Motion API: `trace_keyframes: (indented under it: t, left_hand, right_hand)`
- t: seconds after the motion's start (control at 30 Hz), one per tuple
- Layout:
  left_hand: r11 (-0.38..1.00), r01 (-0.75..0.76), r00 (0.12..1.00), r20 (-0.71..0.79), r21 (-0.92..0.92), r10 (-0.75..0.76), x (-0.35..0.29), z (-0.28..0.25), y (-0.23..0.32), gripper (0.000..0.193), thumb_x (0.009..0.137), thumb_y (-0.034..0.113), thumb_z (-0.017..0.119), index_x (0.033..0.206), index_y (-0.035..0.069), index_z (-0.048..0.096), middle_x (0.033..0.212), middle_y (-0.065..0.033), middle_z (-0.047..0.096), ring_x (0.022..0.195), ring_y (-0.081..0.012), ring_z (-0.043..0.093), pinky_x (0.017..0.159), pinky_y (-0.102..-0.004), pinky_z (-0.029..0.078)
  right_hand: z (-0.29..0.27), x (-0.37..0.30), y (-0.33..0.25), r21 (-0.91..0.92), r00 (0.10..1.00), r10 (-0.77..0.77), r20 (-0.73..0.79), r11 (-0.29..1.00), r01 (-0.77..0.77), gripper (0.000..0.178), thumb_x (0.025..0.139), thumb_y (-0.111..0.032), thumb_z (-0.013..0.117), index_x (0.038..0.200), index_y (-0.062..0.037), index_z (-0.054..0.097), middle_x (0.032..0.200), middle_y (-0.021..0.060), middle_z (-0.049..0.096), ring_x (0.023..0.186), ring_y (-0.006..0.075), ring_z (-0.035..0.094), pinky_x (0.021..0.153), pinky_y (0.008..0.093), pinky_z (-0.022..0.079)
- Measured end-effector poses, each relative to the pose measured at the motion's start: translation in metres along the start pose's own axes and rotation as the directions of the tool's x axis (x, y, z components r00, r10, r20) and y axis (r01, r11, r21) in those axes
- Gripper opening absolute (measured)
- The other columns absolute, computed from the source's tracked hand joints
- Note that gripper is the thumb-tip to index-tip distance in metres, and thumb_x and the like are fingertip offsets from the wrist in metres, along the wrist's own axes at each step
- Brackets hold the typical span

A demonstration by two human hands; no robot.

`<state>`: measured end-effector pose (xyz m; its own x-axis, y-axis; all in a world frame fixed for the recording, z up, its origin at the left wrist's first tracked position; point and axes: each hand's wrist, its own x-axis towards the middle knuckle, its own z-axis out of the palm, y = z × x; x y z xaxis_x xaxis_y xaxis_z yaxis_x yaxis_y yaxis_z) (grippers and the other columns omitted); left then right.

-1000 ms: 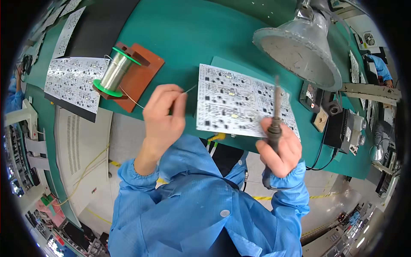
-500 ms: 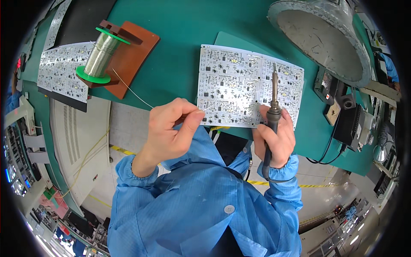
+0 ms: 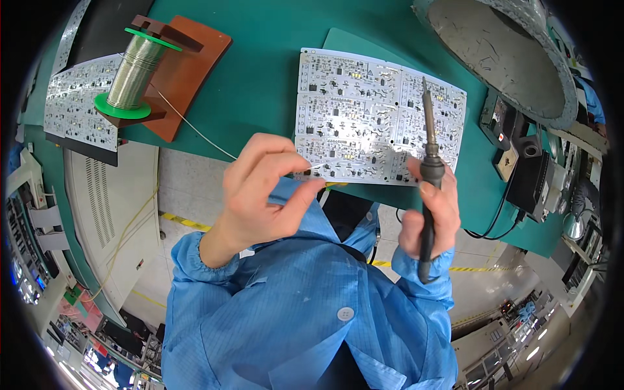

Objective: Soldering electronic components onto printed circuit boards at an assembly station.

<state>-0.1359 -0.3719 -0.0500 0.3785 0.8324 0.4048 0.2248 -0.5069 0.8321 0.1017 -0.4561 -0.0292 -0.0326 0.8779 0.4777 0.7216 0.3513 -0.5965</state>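
Solder wire (image 3: 195, 129) runs from the spool (image 3: 135, 71) to my left hand (image 3: 260, 188), and its short free end pokes out past the fingertips at the near left edge of a white circuit board panel (image 3: 348, 117). The left thumb stands apart from the forefinger; the wire seems held among the other fingers, though the grip is partly hidden. My right hand (image 3: 439, 211) is closed around the handle of a soldering iron (image 3: 429, 130). Its metal tip points away from me above the right part of the panel, and whether it touches cannot be told.
The spool with green rims sits on a brown stand (image 3: 195, 65) at the left. Behind it lies another populated board (image 3: 75, 104). A large grey fume hood (image 3: 500, 58) hangs at the far right, above a black soldering station (image 3: 530, 185) with cables. Green matting (image 3: 260, 58) covers the bench.
My left thumb has parted from the forefinger. My right hand has shifted slightly right and nearer, and its grip on the iron has turned. The whole view has moved a little.
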Motion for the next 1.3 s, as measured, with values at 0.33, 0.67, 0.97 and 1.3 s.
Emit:
trace_keyframes:
  t: [0.33, 0.67, 0.97, 1.3]
  left_hand:
    - [0.945, -0.146, 0.984, -0.056, 0.291, 0.169, 0.001, 0.024, -0.001, 0.038, 0.054, 0.016, 0.088, 0.08, 0.006, 0.063, 0.097, -0.0103, 0.065, 0.063, -0.019, 0.064, 0.05, -0.0279, 0.048]
    - [0.912, -0.203, 0.959, -0.116, 0.358, 0.259, 0.002, 0.032, -0.007, 0.033, 0.054, 0.011, 0.082, 0.08, 0.008, 0.061, 0.096, -0.01, 0.066, 0.057, -0.0167, 0.061, 0.046, -0.0264, 0.045]
    - [0.986, -0.112, 0.988, -0.097, 0.125, 0.124, -0.003, 0.008, -0.003, 0.022, 0.067, 0.003, 0.073, 0.089, 0.003, 0.073, 0.091, -0.0087, 0.063, 0.046, -0.0079, 0.044, 0.04, -0.0231, 0.032]
    - [0.979, -0.166, 0.968, -0.169, 0.121, 0.185, 0.007, 0.023, -0.005, 0.02, 0.063, -0.004, 0.075, 0.08, 0.003, 0.069, 0.071, -0.0056, 0.058, 0.051, -0.0163, 0.055, 0.043, -0.0265, 0.039]
  right_hand:
    - [0.023, 0.0, 0.019, -0.28, 0.987, -0.159, 0.011, 0.947, 0.156, 0.039, 0.062, -0.012, 0.084, 0.099, -0.0106, 0.07, 0.095, 0.0148, 0.07, 0.099, 0.0334, 0.066, 0.084, 0.0474, 0.052]
    - [0.024, 0.004, 0.019, -0.266, 0.984, -0.179, -0.019, 0.949, 0.168, 0.039, 0.062, -0.01, 0.086, 0.098, -0.009, 0.07, 0.094, 0.0167, 0.07, 0.094, 0.033, 0.067, 0.077, 0.0441, 0.054]
    - [0.02, 0.003, 0.012, -0.26, 0.994, -0.102, 0.038, 0.959, 0.108, 0.039, 0.069, -0.017, 0.085, 0.102, -0.0079, 0.066, 0.102, 0.018, 0.071, 0.099, 0.0346, 0.066, 0.087, 0.0487, 0.05]
    - [-0.007, 0.012, -0.023, 0.153, 0.998, 0.041, -0.056, 0.988, -0.032, 0.018, 0.076, -0.017, 0.071, 0.089, -0.0047, 0.07, 0.07, 0.0082, 0.057, 0.062, 0.0242, 0.053, 0.083, 0.0469, 0.047]
